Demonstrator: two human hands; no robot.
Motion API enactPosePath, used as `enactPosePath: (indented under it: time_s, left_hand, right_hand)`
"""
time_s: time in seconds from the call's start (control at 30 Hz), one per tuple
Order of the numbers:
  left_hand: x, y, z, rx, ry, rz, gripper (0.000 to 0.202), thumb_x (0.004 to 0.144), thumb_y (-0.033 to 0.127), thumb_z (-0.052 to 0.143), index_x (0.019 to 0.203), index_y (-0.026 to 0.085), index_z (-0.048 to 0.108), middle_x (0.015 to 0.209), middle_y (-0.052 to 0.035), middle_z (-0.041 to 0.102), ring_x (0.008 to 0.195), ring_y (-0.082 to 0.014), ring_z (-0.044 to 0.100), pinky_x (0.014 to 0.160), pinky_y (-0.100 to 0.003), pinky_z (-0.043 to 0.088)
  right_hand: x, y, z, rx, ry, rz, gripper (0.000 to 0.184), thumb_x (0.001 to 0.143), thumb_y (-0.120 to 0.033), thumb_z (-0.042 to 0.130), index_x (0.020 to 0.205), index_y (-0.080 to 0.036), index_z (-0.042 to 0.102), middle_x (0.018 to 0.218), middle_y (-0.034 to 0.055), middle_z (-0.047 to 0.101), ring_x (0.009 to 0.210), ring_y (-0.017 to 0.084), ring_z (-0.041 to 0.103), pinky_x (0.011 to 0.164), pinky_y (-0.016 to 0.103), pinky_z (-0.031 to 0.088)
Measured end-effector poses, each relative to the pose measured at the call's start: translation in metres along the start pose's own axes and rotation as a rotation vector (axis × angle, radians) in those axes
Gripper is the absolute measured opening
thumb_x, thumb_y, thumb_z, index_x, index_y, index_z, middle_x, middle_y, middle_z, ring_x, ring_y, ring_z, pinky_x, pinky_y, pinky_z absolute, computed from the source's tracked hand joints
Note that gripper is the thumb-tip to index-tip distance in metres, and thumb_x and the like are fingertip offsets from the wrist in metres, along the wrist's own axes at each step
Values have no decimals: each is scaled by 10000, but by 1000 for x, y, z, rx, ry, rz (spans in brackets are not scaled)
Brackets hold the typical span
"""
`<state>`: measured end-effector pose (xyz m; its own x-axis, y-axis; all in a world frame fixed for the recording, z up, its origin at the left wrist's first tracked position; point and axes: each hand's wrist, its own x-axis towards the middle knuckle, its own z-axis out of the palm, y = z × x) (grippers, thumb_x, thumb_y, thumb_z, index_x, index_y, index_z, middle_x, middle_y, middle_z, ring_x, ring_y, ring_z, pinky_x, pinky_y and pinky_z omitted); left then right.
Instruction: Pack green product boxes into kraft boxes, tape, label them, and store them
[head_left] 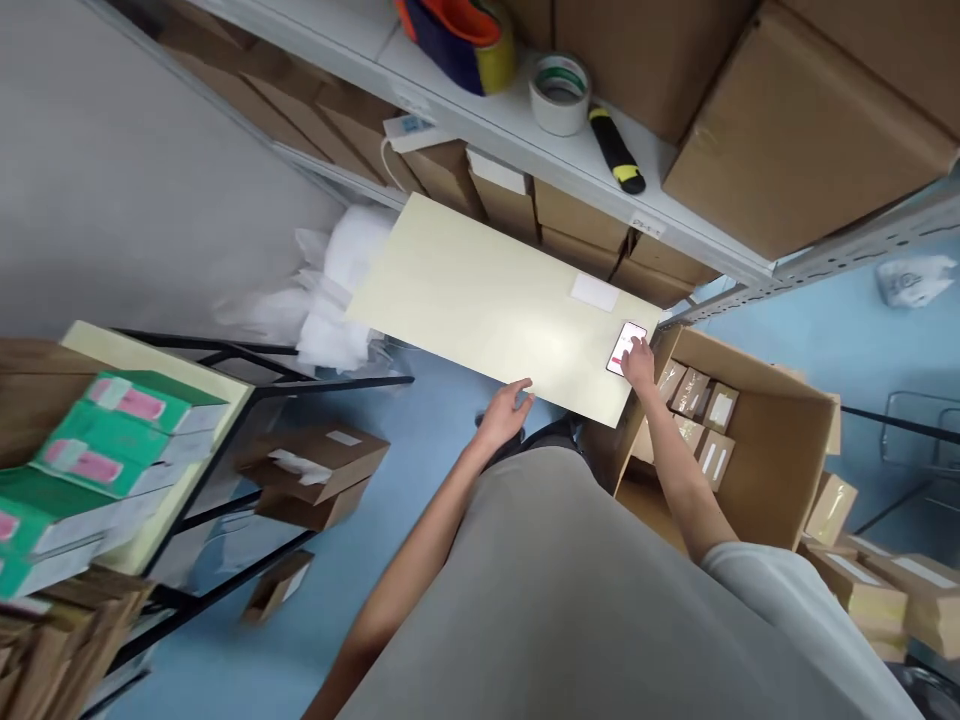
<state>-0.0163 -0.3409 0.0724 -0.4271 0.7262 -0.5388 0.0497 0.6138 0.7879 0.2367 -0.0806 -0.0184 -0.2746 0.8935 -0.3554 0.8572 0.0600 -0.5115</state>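
A slim phone (626,348), its screen seemingly glowing white and red, is lying flat beneath the right hand (640,364), well apart from the left hand (507,409).

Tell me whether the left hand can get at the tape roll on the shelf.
Probably yes, with a stretch. The left hand is open at the near edge of the cream tabletop. The tape roll stands uncovered on the shelf beyond, with nothing between.
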Motion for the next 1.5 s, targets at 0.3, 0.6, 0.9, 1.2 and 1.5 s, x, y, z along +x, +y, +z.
enactPosePath:
  time_s: [0.3, 0.6, 0.9, 1.2, 1.5]
  left_hand:
    - [-8, -40, -148, -238, 121, 150, 207, 850, 230, 853, 1055, 259, 852, 1294, -108, 862, 1263, -351, 788, 1198, -512, 605]
    - [-57, -109, -315, -491, 582, 244, 136, 994, 196, 711, 1029, 224, 839, 1207, -95, 879, 1172, -283, 828, 1110, -444, 642]
    - [-140, -246, -433, -788, 1084, -56, 168, 960, 110, 667, 962, 214, 799, 1145, -91, 874, 1174, -261, 810, 1171, -432, 605]
    - [-187, -336, -555, -1375, 1480, -535, 660, 787, 200, 1019, 1297, 203, 601, 1261, -105, 754, 1149, -214, 782, 1112, -425, 640]
    - [-174, -353, -595, -1876, 1358, -502, 294, 891, 193, 952, 981, 187, 672, 880, -40, 688, 935, -211, 798, 1098, -438, 689]
  right_hand:
    - [-59, -139, 37, -46, 235, -176, 668, 1012, -394, 499, 1533, 17, 577, 1611, 390, 611, 1620, 434, 550, 1374, 618, 399]
    - [-143, -368, 187, 21, -20, -696, 793, 1044, -690, 470, 1564, -110, 619, 1601, 315, 659, 1541, 468, 620, 1318, 692, 459]
    - [-204, -561, 342, 36, -444, -1073, 704, 1046, -686, 543, 1509, -168, 660, 1550, 251, 711, 1508, 395, 646, 1312, 656, 477]
    - [-316, -730, 514, -42, -950, -1237, 636, 1077, -620, 597, 1527, -181, 689, 1585, 211, 719, 1523, 371, 639, 1347, 600, 465]
    - [-379, -846, 651, -248, -1171, -1279, 564, 1082, -286, 578, 1626, -152, 641, 1621, 175, 711, 1601, 349, 590, 1416, 567, 388]
